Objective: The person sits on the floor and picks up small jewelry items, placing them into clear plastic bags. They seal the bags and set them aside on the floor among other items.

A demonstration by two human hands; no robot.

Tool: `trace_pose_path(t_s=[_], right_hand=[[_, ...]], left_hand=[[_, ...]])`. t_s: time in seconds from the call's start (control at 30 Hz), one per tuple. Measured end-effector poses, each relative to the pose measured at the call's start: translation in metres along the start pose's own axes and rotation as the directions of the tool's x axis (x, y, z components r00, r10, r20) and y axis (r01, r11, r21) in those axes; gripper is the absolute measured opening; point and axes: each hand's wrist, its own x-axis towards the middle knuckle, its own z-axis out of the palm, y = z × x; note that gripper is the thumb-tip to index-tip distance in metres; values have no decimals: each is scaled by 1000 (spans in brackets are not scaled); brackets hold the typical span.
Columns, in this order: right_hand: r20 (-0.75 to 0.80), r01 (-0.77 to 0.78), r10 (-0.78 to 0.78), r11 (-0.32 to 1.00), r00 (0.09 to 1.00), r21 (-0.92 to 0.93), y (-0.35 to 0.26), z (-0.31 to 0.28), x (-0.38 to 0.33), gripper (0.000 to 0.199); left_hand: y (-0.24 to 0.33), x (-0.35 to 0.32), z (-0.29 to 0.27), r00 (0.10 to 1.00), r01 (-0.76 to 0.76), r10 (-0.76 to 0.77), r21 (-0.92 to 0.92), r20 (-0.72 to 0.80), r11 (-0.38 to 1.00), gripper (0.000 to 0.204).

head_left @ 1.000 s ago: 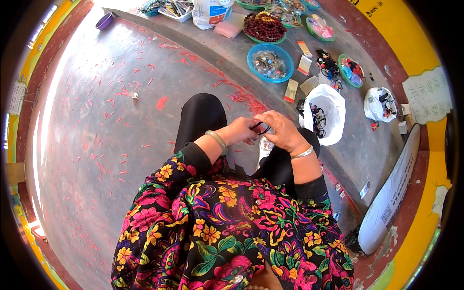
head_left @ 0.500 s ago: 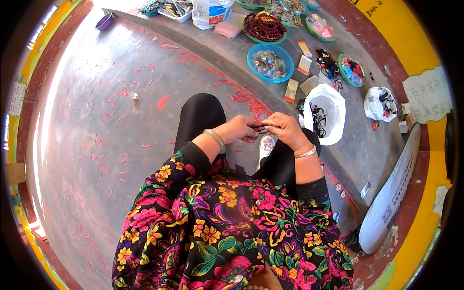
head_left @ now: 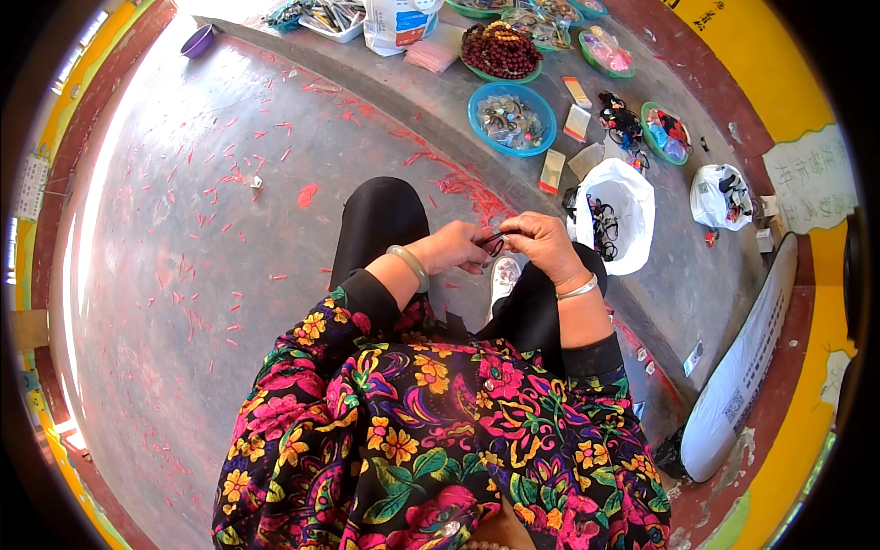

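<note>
Bag [head_left: 637, 215]: dark loops [head_left: 605, 229] | basin [head_left: 550, 137]: shiny bits [head_left: 511, 124] | right grip [head_left: 543, 246]: black band [head_left: 496, 237]

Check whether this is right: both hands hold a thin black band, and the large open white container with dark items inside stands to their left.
Only the side is wrong: in the head view, the large open white container with dark items inside stands to the right of the left hand and right hand, which do hold a thin black band.

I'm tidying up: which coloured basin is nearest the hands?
The large blue basin: it sits between the dark red beads and the left hand and right hand. The purple basin and all the others are farther away.
</note>
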Motion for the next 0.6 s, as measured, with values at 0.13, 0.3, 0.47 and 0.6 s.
trace_pose_path(t_s=[0.13, 0.3, 0.47, 0.6], right_hand=[[29, 101, -98, 983, 995, -153, 3, -2, 1, 15], [12, 178, -182, 949, 983, -261, 4, -2, 1, 14], [39, 152, -147, 948, 988, -279, -1, 1, 1, 15], [104, 245, -226, 936, 969, -252, 9, 1, 4, 17]], left_hand=[[2, -1, 1, 1000, 2, -2, 9, -19, 1000, 27], [0, 0, 1, 999, -19, 23, 93, -34, 995, 32], [-4, 4, -1, 1000, -1, 5, 125, -29, 992, 34], [1, 1, 2, 999, -7, 13, 176, -32, 984, 34]])
